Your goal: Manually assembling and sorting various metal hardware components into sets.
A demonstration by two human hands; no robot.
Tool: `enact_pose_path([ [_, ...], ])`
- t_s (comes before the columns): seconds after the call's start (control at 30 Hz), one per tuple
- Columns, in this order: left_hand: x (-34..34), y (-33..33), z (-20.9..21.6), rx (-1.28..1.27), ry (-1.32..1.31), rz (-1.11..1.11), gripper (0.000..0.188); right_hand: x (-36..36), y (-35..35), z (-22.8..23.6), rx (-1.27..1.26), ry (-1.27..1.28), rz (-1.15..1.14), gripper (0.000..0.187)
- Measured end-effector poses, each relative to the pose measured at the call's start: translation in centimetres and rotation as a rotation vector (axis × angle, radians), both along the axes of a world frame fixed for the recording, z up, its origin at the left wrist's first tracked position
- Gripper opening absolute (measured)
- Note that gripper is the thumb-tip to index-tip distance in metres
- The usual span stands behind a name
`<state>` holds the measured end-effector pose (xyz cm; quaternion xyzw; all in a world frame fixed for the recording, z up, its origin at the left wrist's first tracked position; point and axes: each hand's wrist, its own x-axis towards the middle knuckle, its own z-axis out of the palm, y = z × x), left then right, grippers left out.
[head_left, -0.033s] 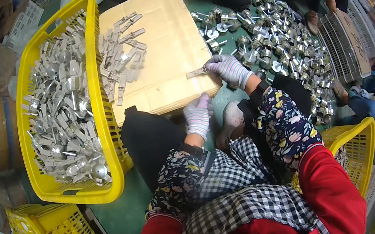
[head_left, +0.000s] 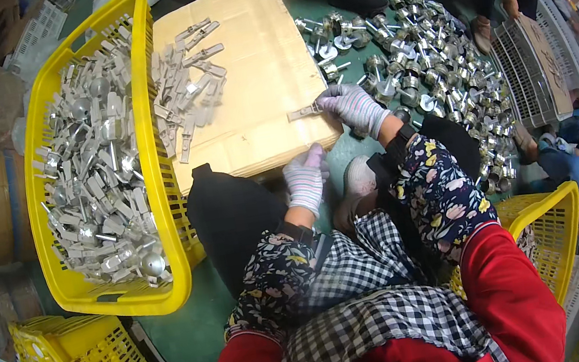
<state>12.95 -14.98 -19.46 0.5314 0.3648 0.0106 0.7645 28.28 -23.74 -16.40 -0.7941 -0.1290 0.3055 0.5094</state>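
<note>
Striped work gloves cover both hands. My right hand (head_left: 355, 107) pinches one end of a small grey clip-like part (head_left: 304, 112), which lies over the near right corner of a cardboard-covered work surface (head_left: 251, 58). Just off the near edge of that surface, my left hand (head_left: 306, 178) is closed with its fingers drawn together; whatever they may hold is hidden. A loose pile of similar grey parts (head_left: 186, 95) lies on the left of the cardboard. Beside it stands a yellow basket (head_left: 158, 126) heaped with grey parts, some with round metal caps and pins.
Many round metal pieces with pins (head_left: 415, 62) cover the green floor to the right. Another yellow basket (head_left: 563, 213) stands by my right elbow, and a yellow crate (head_left: 117, 360) at lower left. Grey crates (head_left: 525, 68) and other people sit farther right; a shoe (head_left: 357, 1) is beyond the cardboard.
</note>
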Motion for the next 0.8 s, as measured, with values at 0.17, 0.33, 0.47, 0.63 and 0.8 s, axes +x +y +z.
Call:
enact_pose_path([
  [0.17,0.0,0.0,0.0,0.007,0.0,0.02,0.028,-0.2,0.2,1.1,-0.047,0.034,-0.002,0.023],
  [0.33,0.1,-0.1,0.1,-0.011,0.01,0.013,0.028,0.0,0.2,0.6,-0.045,-0.024,0.029,0.025],
  [0.47,0.0,0.0,-0.1,-0.012,0.007,0.027,0.027,0.0,0.3,0.5,-0.027,-0.012,0.025,0.025],
  [0.63,0.1,0.0,-0.2,-0.034,-0.004,0.024,0.027,0.0,0.3,0.5,0.0,0.015,0.008,0.027],
  [0.8,0.0,0.1,-0.1,-0.043,-0.009,0.017,0.029,0.0,0.6,0.6,-0.044,-0.021,0.021,0.025],
])
